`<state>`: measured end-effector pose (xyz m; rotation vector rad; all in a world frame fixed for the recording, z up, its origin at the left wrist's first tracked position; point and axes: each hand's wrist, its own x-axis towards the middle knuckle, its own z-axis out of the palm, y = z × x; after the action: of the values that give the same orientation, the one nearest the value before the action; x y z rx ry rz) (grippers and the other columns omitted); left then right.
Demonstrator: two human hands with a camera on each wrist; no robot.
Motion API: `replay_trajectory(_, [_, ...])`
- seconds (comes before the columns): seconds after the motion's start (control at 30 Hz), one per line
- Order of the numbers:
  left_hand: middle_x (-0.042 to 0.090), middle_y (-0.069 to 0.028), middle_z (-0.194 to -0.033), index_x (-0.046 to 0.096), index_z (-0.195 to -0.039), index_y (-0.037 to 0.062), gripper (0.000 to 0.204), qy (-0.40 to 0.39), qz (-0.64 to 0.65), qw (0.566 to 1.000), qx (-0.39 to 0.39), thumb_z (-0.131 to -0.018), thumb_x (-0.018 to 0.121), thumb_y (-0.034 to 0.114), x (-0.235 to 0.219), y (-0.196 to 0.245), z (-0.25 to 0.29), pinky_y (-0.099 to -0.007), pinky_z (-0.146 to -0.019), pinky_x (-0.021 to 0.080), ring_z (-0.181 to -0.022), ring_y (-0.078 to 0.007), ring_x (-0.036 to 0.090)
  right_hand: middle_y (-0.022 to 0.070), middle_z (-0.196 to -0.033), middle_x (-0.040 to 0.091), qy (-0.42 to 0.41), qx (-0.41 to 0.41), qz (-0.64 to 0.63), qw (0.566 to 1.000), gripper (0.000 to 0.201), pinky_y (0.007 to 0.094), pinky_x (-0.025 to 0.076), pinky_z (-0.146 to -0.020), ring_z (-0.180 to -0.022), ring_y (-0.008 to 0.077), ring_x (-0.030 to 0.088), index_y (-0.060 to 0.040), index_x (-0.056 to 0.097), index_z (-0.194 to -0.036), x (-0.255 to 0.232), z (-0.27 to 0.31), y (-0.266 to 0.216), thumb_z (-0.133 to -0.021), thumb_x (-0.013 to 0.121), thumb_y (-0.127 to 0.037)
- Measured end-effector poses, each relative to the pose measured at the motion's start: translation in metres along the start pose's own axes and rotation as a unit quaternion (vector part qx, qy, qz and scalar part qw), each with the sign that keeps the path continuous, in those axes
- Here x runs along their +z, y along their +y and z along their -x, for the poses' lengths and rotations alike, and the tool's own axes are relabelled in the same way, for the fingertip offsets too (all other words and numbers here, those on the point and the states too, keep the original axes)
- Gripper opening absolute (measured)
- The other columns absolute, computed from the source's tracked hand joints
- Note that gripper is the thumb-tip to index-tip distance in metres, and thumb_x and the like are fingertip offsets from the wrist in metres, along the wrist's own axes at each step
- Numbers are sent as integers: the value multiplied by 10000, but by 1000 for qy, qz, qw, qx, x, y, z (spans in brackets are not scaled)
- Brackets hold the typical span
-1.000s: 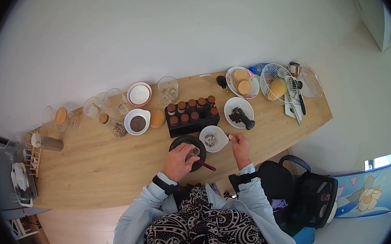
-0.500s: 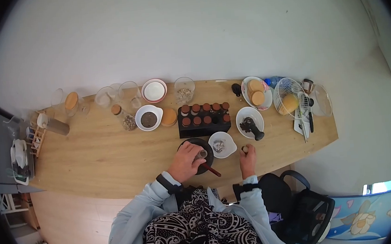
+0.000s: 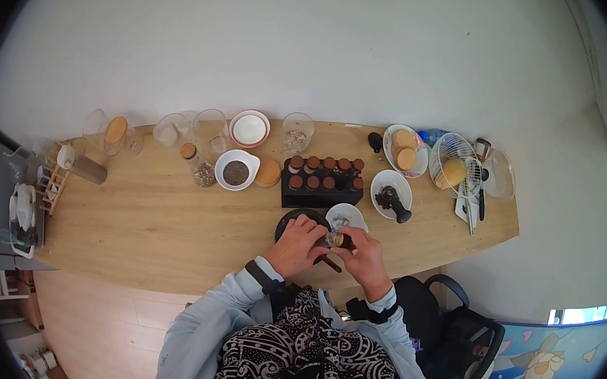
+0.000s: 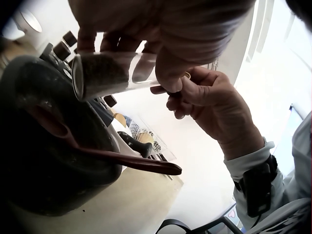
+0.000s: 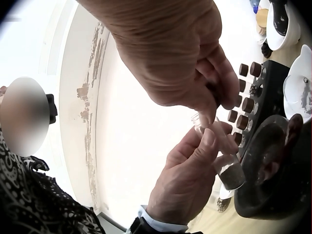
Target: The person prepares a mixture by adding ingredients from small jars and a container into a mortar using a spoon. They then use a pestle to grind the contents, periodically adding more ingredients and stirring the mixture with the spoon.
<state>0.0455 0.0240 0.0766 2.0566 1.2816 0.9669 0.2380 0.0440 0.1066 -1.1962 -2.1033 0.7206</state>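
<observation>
My left hand (image 3: pixel 296 248) grips a small glass jar (image 4: pixel 109 73) with dark grounds inside, tilted on its side above a black mortar-like bowl (image 4: pixel 53 180). At the jar's mouth, my right hand (image 3: pixel 365 260) pinches a small dark lid (image 5: pixel 212 88), its fingertips touching or nearly touching the jar. A dark red spoon (image 4: pixel 131 160) rests in the black bowl, its handle over the rim. Just beyond my hands stands a white bowl (image 3: pixel 355 215) with pale bits in it.
A black rack (image 3: pixel 308 196) of brown-capped jars stands behind the bowls. Right of it are a white bowl (image 3: pixel 406 186) with a black pestle, a wire basket (image 3: pixel 459 148) and knives. White bowls and glass jars line the back left.
My right hand has moved left from beside the white bowl to the jar's mouth, bringing the lid with it. My left hand still grips the jar. The head view has shifted.
</observation>
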Motion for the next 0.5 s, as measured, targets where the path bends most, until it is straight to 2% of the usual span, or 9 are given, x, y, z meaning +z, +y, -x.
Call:
replay_trajectory(0.1, [559, -89, -922, 579, -1034, 62, 364, 14, 6, 1000, 6, -724, 740, 166, -3, -2, 3, -406, -840, 389, -942, -302, 495, 122, -930, 637, -18, 4, -54, 998, 407, 287, 527, -621, -732, 213, 657, -16, 647, -1065, -2, -8, -10, -679, 775, 10])
replay_trajectory(0.23, [543, -86, -910, 576, -1021, 69, 351, 23, -2, 1000, 21, -731, 737, 187, -4, -3, 2, -409, -824, 390, -937, -297, 486, 125, -974, 629, -30, -21, -35, 999, 412, 290, 529, -653, -766, 225, 649, -17, 660, -1083, -4, -13, -17, -685, 756, 30])
replay_trajectory(0.3, [530, -83, -886, 574, -1008, 72, 343, 34, -6, 999, 34, -736, 734, 203, -5, -4, 2, -408, -809, 390, -931, -289, 486, 129, -996, 603, -45, -71, -25, 996, 393, 341, 520, -724, -891, 279, 619, -38, 659, -1107, -6, -14, -18, -721, 725, 4])
replay_trajectory(0.4, [527, -84, -869, 589, -974, 67, 309, 13, 48, 998, 23, -737, 737, 197, -8, -8, 3, -399, -807, 385, -920, -283, 476, 113, -1002, 598, -69, -77, -43, 994, 400, 342, 508, -772, -952, 281, 595, -59, 667, -1109, -10, -16, -21, -723, 696, 42])
replay_trajectory(0.47, [530, -99, -889, 601, -968, 48, 293, -92, 123, 988, -20, -748, 742, 181, -9, -14, 4, -397, -841, 378, -925, -292, 464, 101, -1008, 602, -86, -76, -72, 991, 382, 340, 502, -785, -960, 278, 592, -63, 679, -1086, -13, -17, -23, -723, 685, 57])
replay_trajectory(0.5, [530, -99, -889, 601, -968, 48, 293, -91, 124, 988, -21, -748, 742, 181, -8, -16, 6, -397, -841, 378, -925, -292, 464, 90, -1013, 607, -102, -75, -101, 987, 368, 337, 497, -799, -967, 274, 588, -67, 691, -1063, -15, -17, -24, -723, 674, 72])
